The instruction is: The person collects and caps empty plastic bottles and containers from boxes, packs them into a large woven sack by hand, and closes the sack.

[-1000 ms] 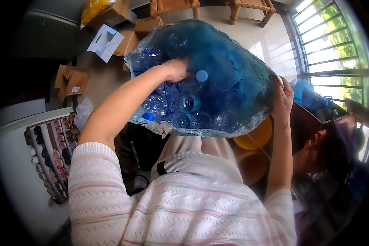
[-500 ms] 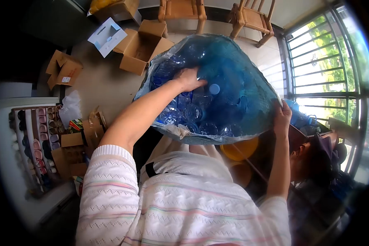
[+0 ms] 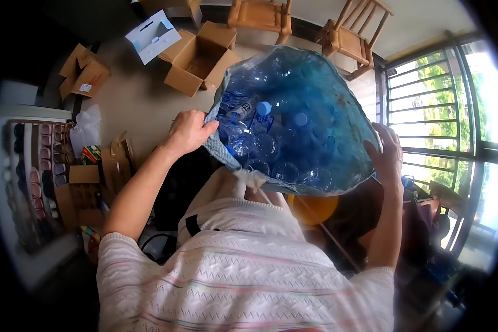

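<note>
A large woven sack with a blue lining hangs wide open in front of me. Inside lie several clear plastic bottles, some with blue caps. My left hand is closed around the sack's left rim, thumb on the inner side. At the opposite rim is my right hand, its thumb over the edge and its fingers along the outside. Part of the right-hand grip is hard to make out.
Open cardboard boxes stand on the floor ahead, near wooden chairs. A shoe rack is on the left. A yellow round container sits below the sack. Barred windows line the right.
My left hand has come out from among the bottles and taken hold of the sack's left rim. My right hand has shifted its fingers at the right rim.
</note>
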### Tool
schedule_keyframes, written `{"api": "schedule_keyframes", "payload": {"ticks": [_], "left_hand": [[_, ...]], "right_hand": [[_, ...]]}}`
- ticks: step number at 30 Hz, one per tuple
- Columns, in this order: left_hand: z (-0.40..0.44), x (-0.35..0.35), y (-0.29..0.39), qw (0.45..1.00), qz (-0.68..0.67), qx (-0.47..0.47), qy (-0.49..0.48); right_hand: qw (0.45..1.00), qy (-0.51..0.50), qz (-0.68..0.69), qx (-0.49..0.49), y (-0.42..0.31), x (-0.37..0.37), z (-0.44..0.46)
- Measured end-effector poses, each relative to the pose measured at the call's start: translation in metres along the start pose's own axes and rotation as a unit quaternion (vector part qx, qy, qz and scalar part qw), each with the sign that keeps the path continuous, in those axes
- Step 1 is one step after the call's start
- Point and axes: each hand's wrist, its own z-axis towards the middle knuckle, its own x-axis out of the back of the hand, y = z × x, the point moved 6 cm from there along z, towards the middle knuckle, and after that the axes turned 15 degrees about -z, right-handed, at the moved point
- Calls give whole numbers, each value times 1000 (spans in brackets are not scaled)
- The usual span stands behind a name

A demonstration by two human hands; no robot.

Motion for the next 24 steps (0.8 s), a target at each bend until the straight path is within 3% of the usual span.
{"api": "schedule_keyframes", "payload": {"ticks": [3,5,7,8,9,11,15,22,24], "left_hand": [[10,-17,-12,980,-194,-38,30],[5,-19,-18,954,-289,55,-52],[-12,-15,7,891,-425,121,-100],[-15,-17,13,891,-440,61,-93],[-21,-20,26,855,-502,80,-107],[-23,-35,15,882,-449,62,-126],[-19,-47,20,842,-516,72,-137],[-13,-42,19,849,-509,51,-136],[-19,-40,12,850,-514,51,-100]], "right_hand": [[970,-46,66,229,-101,-27,33],[955,-137,-32,260,-146,-89,58],[927,-231,-52,292,-175,-132,63],[922,-238,-41,302,-182,-143,67],[916,-248,-34,313,-187,-153,71],[909,-271,-26,316,-194,-171,80],[908,-294,-7,297,-192,-193,88],[893,-373,-30,252,-192,-217,94],[904,-346,22,251,-191,-205,93]]}}
